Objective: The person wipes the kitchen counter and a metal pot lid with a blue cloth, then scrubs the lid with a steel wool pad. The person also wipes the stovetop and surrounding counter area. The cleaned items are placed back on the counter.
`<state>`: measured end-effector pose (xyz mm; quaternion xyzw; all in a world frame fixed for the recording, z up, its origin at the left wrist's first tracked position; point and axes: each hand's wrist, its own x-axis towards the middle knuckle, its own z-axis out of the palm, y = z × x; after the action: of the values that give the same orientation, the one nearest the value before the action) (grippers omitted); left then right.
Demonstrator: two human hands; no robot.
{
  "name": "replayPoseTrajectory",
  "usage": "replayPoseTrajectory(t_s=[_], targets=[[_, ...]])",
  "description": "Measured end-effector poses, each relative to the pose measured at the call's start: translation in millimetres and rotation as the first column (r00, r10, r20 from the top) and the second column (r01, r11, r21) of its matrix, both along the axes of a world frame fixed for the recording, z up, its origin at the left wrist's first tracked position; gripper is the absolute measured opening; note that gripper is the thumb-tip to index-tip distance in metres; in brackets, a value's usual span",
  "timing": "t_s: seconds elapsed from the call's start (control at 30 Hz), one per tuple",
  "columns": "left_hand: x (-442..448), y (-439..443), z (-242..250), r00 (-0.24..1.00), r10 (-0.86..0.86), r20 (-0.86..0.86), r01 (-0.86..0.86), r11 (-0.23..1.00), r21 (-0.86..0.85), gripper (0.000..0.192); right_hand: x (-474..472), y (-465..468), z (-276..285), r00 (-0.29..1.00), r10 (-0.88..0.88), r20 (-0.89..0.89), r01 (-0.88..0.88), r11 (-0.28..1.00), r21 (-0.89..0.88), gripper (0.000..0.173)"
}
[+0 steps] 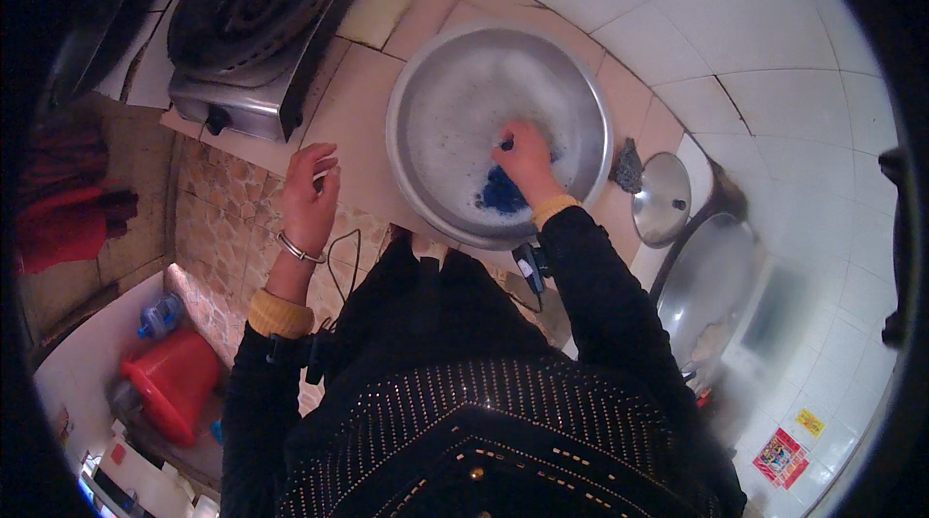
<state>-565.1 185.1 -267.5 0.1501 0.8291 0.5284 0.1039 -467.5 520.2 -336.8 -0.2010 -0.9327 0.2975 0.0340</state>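
A wide metal basin point(403, 177) stands on the pinkish tiled counter, with cloudy, sudsy water point(464, 104) inside. My right hand point(528, 161) is over the basin's near right part, its fingers curled on what looks like a dark blue cloth point(503, 191). Most of that cloth lies in the suds below the hand. My left hand point(312, 181) hangs in the air to the left of the basin, near the counter's front edge. Its fingers are loosely bent and apart, with nothing in them. A silver-coloured bangle point(299, 248) circles the left wrist.
A gas stove point(239, 93) sits at the back left. Right of the basin are a grey scouring pad point(627, 168), a metal lid point(662, 199) and a large metal wok or pan point(707, 286). A white tiled wall point(784, 104) bounds the right. A red plastic bucket point(178, 384) is at lower left.
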Motion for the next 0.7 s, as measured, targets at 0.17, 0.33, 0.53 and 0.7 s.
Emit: replayPoseTrajectory(t_s=[0.17,0.33,0.53,0.7], targets=[[-6.0,12.1,4.3,0.999,-0.033,0.007,0.032,0.998,0.048,0.032,5.4,0.4,3.9,0.991,-0.100,-0.094,0.095,0.994,-0.059,0.026],[-10.7,57.0,0.9,0.987,-0.149,0.054,0.147,0.988,0.039,0.034,-0.3,2.9,22.9,0.956,-0.168,-0.241,0.136,0.980,-0.145,0.026],[-11.3,141.8,1.8,0.861,-0.319,0.396,0.180,0.919,0.350,0.047,-13.6,7.5,49.9,0.927,-0.253,-0.275,0.139,0.917,-0.374,0.019],[-8.2,178.2,4.2,0.709,-0.419,0.567,-0.008,0.799,0.601,0.043,-19.3,-0.6,58.5,0.934,-0.284,-0.216,0.128,0.830,-0.542,0.027]])
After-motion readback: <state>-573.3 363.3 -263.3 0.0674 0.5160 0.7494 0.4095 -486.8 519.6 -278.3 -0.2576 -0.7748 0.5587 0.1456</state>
